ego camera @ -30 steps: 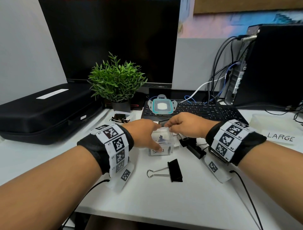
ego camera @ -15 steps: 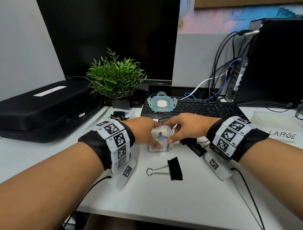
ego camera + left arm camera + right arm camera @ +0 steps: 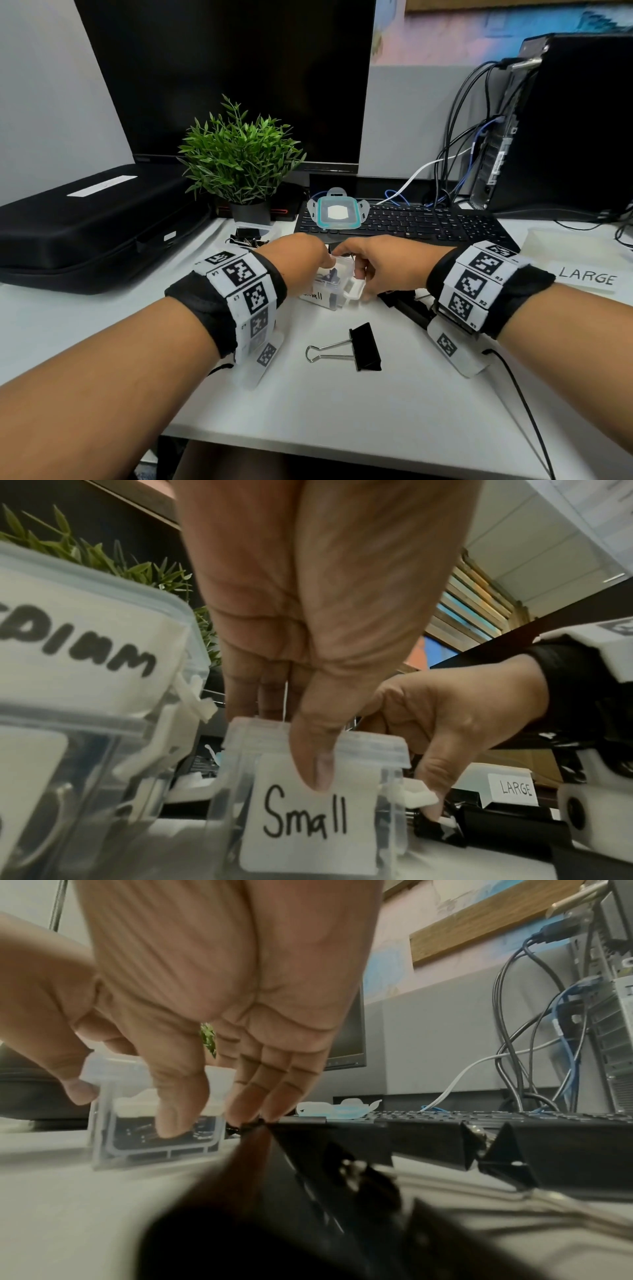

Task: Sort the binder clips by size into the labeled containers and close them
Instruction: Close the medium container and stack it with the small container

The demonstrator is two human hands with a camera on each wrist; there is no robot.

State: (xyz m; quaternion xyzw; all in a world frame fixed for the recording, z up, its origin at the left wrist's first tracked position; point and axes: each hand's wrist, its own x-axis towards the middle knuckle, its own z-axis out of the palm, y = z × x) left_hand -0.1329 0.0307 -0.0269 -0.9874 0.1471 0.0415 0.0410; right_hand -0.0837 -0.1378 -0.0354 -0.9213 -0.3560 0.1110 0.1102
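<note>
1. Grip: left hand [image 3: 301, 263] clasps the "Small" container [image 3: 322, 804] from above, thumb [image 3: 313, 756] pressed down the labelled front wall, fingers curled over the far side of the lid. Right hand [image 3: 380, 270] is curled at the container's right side; its thumb [image 3: 433, 785] presses the white side latch [image 3: 416, 794] downward, other fingertips resting on a black clip behind.
2. Desk [image 3: 376, 411]: white surface carrying everything; monitor [image 3: 222, 78] and keyboard [image 3: 428, 222] along the far edge.
3. "LARGE" container [image 3: 582, 260] sits near the right edge, well apart from the hands; whether it holds clips cannot be told.
4. "Medium" container [image 3: 85, 656] stands just left of the small one, toward the far side.
5. A teal-rimmed lid [image 3: 337, 212] lies on the keyboard, unfitted.
6. Large binder clips: one [image 3: 356, 347] lies loose mid-desk, toward the near edge; more [image 3: 428, 1139] lie under the right wrist.
7. Small container sits mid-desk between the hands, small black clips visible inside.
8. Judgement: latching the small lid is in hand. Hold the box firmly with the left hand, push the flap down and inward until it seats, then check the remaining latches.
</note>
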